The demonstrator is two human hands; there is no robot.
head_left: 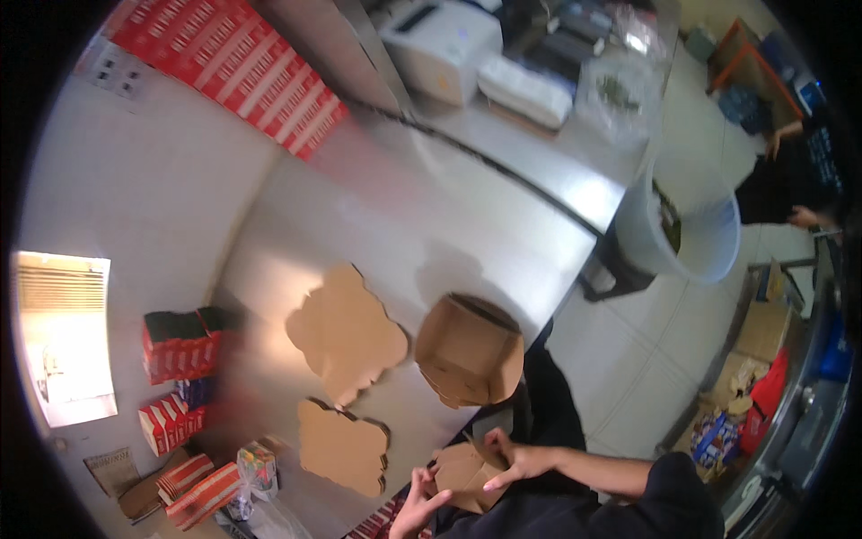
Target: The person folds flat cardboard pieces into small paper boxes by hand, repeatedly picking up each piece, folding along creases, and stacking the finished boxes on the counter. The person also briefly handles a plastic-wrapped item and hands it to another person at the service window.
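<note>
Both my hands are on a flat-ish brown cardboard box blank, at the near edge of the steel table. My right hand lies over the blank's right flap, fingers spread and pressing on it, holding the cardboard. My left hand grips the blank's lower left edge, fingers curled on it; how tight, I cannot tell, it's blurred.

Everything below is placed relative to that blank:
- Folded-up brown box, open top tilted away from me: just beyond the blank, not touching it.
- Flat cutout, smaller one: just left of the blank, lying flat on the table.
- Flat cutout, larger one: farther left and beyond, near the folded box.
- Red-and-white cartons: well to the left, stacked by the wall; more of them lying lower left.
- Long row of red packs: far beyond and left, against the wall.
- White machine: far beyond, at the back of the counter.
- Grey bin: beyond and right, on the floor off the table's end.
- Another person's arm: far right, well apart from me.
</note>
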